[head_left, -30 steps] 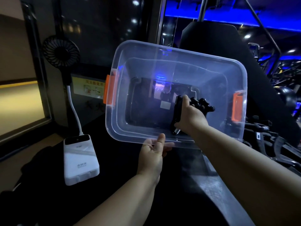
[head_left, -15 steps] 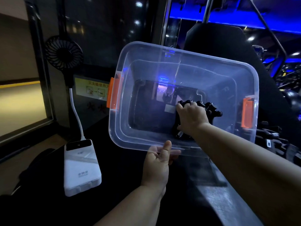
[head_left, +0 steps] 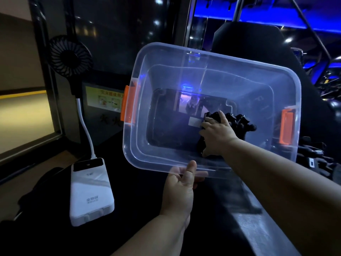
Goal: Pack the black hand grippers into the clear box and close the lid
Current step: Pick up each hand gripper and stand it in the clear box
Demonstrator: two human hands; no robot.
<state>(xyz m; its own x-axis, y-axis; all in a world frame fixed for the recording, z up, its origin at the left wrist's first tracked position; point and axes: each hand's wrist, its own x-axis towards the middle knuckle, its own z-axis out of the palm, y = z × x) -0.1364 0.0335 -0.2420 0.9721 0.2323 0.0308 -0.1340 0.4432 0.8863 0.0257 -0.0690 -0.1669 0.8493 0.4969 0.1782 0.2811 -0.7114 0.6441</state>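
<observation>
Dark gym, 灭火器 sign (head_left: pixel 102 98) beside clear box (head_left: pixel 206 56)

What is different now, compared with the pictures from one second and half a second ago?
The right hand carried the black hand grippers from the near rim of the clear box deeper inside, down to its bottom toward the right end, and still holds them. The left hand keeps gripping the near rim. The small fan and the white power bank have not moved.

Head-worn, wide-angle, sole view: looking forward and down from near, straight into the tilted box (head_left: pixel 212 57) just ahead.
</observation>
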